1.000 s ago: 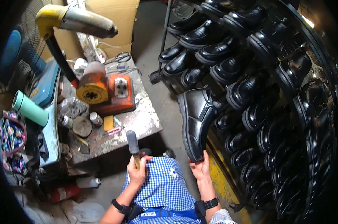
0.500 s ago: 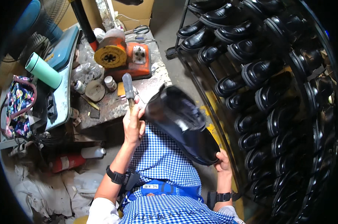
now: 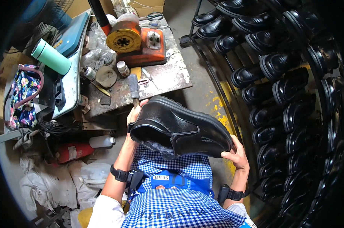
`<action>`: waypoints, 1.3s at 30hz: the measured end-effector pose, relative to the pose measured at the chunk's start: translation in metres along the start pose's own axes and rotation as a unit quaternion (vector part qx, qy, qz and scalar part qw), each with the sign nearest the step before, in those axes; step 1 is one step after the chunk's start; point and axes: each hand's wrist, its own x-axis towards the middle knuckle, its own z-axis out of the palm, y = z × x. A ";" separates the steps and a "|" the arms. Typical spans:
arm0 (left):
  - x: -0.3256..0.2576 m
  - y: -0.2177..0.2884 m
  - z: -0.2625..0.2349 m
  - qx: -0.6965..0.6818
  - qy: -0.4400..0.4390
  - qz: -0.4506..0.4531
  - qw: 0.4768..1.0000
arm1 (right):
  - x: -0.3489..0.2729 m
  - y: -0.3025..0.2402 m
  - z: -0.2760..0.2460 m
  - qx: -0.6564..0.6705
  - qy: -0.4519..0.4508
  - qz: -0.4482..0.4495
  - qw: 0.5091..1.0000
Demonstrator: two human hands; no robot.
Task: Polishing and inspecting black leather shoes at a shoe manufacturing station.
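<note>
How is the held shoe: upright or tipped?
Tipped sideways: the shoe has its opening toward the checked apron and its sole edge away.

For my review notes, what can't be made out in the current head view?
In the head view:
Left hand: partly hidden behind the black shoe.
Grey-headed tool: lower handle hidden by hand and shoe.
The shoe's underside: turned away from the camera.
Black post: upper end cut off by the top edge.

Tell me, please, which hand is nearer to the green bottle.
Left. The left hand, at the heel of the black shoe, is to the right of the green bottle; the right hand, at the toe, is much farther right.
</note>
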 end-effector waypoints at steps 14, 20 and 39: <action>-0.004 0.002 0.000 0.051 -0.017 0.069 0.996 | 0.000 0.006 0.016 -0.001 0.114 -0.109 0.987; -0.030 0.052 0.013 0.287 0.052 0.128 0.948 | -0.003 -0.012 0.020 -0.127 0.185 -0.176 0.959; -0.014 0.048 0.083 0.724 -0.054 0.237 0.646 | -0.012 -0.011 0.003 -0.255 0.319 -0.303 0.861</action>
